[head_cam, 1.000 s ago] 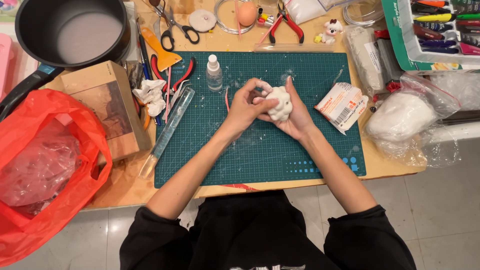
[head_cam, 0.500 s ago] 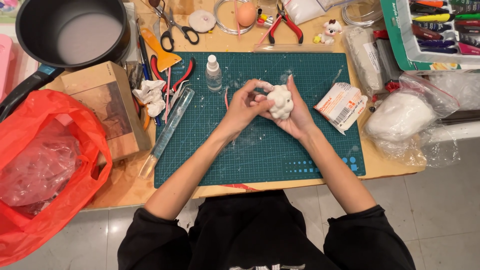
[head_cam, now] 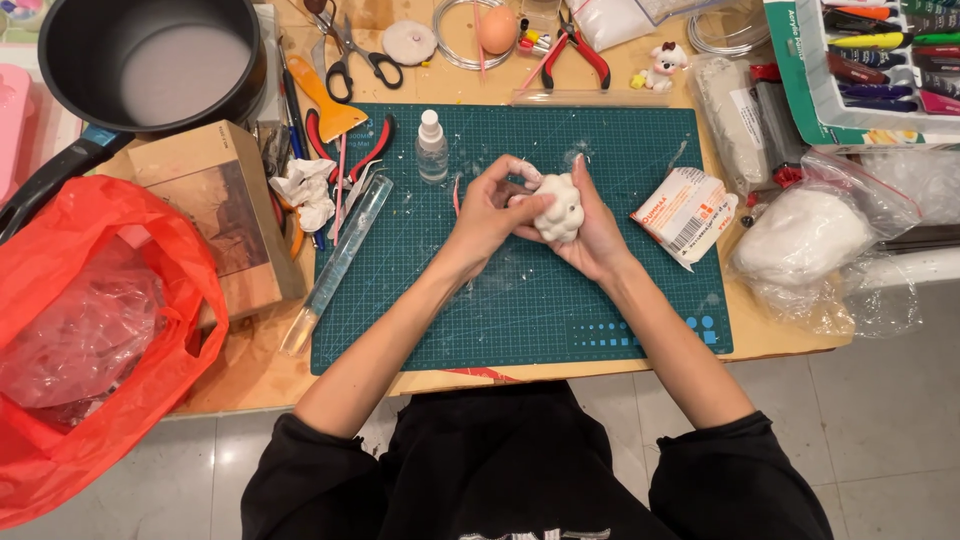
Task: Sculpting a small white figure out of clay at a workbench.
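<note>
A lumpy white clay figure rests in my right hand, which cups it from below and behind over the green cutting mat. My left hand presses its fingertips and thumb against the figure's left side. Both hands meet near the middle of the mat's far half. A small clear bottle stands just left of my left hand.
A black pot sits at the far left, a cardboard box and a red plastic bag below it. Scissors, red pliers and a clear ruler lie around. A bagged white clay lump and a paint set are right.
My hands have stayed in place; the fingers of my left hand have shifted slightly on the clay figure.
</note>
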